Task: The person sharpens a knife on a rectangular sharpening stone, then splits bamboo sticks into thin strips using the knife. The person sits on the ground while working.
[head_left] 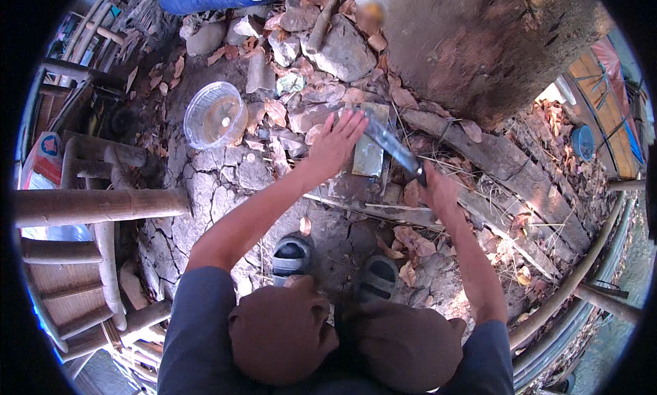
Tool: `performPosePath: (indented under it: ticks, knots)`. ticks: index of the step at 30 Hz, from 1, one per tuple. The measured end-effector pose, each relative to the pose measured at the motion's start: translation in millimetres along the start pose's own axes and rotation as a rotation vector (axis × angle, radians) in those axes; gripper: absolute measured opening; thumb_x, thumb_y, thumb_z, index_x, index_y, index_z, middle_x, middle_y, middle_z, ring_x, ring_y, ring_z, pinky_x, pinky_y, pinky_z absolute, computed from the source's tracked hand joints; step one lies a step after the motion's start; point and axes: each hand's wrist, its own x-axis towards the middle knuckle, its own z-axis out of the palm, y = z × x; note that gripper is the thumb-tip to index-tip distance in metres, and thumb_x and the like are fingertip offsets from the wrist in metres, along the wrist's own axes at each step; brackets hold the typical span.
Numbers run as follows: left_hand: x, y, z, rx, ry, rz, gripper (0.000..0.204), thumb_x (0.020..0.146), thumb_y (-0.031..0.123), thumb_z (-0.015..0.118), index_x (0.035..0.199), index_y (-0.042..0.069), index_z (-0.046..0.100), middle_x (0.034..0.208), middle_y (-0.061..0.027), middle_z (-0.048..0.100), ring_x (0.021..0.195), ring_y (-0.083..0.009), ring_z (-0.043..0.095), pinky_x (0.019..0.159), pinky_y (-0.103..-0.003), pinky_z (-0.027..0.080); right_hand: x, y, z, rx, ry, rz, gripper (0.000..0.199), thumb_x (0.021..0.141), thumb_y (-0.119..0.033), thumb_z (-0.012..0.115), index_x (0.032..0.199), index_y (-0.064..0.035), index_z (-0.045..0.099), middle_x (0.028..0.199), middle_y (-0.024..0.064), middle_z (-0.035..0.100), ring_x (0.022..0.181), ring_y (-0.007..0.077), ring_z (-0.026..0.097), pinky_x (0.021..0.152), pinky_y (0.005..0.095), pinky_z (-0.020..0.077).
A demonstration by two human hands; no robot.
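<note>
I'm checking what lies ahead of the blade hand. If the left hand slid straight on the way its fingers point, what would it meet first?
The left hand points up-right along the knife blade. Past the blade's end lies dry leaf litter, then probably the big tree trunk; depth is unclear.

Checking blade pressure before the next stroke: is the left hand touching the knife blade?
Touching. The head view shows the left hand spread flat, its fingers lying on the knife blade over the grey stone.

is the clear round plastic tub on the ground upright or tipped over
Upright. The clear round plastic tub sits on the cracked dry ground with its open rim facing up, so its inside bottom shows. It appears to hold a little murky liquid.
</note>
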Motion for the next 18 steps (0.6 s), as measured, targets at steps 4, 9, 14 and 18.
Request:
performPosePath:
  ticks: [4, 9, 14, 18]
  knots:
    - [-66.0, 25.6, 20.7, 0.012, -0.039, 0.096, 0.079, 0.085, 0.003, 0.053, 0.158, 0.007, 0.024, 0.164, -0.0082, 0.026, 0.152, -0.0257, 0.024, 0.122, -0.051, 0.018, -90.9, -32.6, -2.4, -0.005, -0.145, -0.001, 0.041, 0.086, -0.029, 0.071, 0.117, -0.0145, 0.049, 0.077, 0.0159, 0.069, 0.073, 0.0412, 0.068, 0.06, 0.0555, 0.0493]
    - [6.9, -3.0, 6.8, -0.001, 0.059, 0.054, 0.087, 0.08, -0.004, 0.055, 0.159, 0.006, 0.021, 0.165, -0.0088, 0.025, 0.153, -0.027, 0.023, 0.124, -0.052, 0.013, -36.4, -18.5, -0.1, 0.04, 0.015, 0.035, 0.038, 0.087, -0.029, 0.071, 0.116, -0.0158, 0.049, 0.078, 0.0166, 0.069, 0.075, 0.0415, 0.068, 0.062, 0.0558, 0.0506]
    - [-47.6, 25.2, 13.1, -0.016, -0.043, 0.159, 0.072, 0.089, 0.003, 0.05, 0.157, 0.006, 0.027, 0.163, -0.0084, 0.029, 0.15, -0.0251, 0.029, 0.122, -0.051, 0.019, -106.6, -22.2, 20.6, 0.038, 0.204, -0.134, 0.043, 0.085, -0.026, 0.072, 0.119, -0.015, 0.049, 0.077, 0.0181, 0.069, 0.07, 0.0432, 0.068, 0.061, 0.0578, 0.0506]
    - [9.6, 6.0, -6.4, 0.031, -0.008, 0.099, 0.074, 0.09, 0.005, 0.05, 0.159, 0.008, 0.023, 0.164, -0.0083, 0.029, 0.151, -0.0249, 0.029, 0.122, -0.052, 0.021, -42.6, -14.2, 10.9, 0.065, 0.055, 0.099, 0.054, 0.083, -0.028, 0.074, 0.129, -0.0141, 0.048, 0.072, 0.0176, 0.068, 0.068, 0.0435, 0.068, 0.062, 0.0584, 0.0507]
